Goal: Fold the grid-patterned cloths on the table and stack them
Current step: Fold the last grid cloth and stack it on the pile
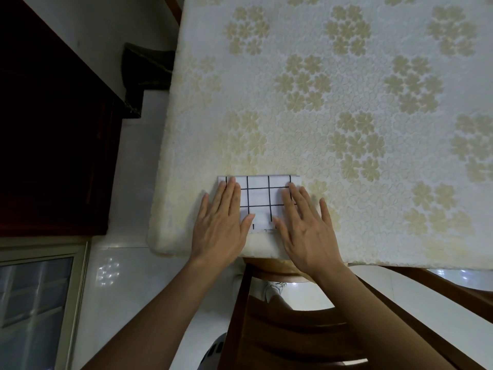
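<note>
A white cloth with a black grid (pixel 260 194) lies folded into a small rectangle near the table's front left corner. My left hand (pixel 222 224) rests flat on the cloth's left part, fingers spread. My right hand (pixel 306 227) lies flat on its right part, fingers apart and partly on the tablecloth. Both palms cover the cloth's lower corners. Neither hand grips anything. Only this one grid cloth shows.
The table (pixel 346 102) wears a white lace cover with beige flower clusters. A wooden chair (pixel 293 329) stands below the front edge. Dark wooden furniture (pixel 53 129) and a white tiled floor are at the left.
</note>
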The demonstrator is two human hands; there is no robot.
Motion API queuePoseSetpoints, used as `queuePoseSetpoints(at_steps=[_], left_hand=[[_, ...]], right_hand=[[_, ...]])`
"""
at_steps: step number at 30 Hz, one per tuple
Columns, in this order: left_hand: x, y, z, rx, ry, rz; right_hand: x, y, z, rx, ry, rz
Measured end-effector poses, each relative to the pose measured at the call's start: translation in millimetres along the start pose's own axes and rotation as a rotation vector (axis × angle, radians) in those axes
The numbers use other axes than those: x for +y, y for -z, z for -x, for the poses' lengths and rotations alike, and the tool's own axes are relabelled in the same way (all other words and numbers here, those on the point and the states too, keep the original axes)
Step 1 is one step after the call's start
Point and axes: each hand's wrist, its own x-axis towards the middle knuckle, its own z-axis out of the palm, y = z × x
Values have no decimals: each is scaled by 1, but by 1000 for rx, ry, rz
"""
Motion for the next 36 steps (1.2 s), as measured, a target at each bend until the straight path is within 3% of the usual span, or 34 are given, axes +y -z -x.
queuePoseSetpoints(at_steps=[9, 23, 31, 36], left_hand=[[-6, -15, 72, -91, -43, -24], [-6, -13, 80, -108, -44, -42], [-3, -16, 79, -145, -23, -48], [-2, -7, 75, -29, -28, 47]], right_hand=[[-7, -19, 57, -94, 25, 39], [-9, -27, 62, -70, 6, 48], [-5, -32, 57, -139, -15, 98], [-7, -22, 56, -62, -13, 62]])
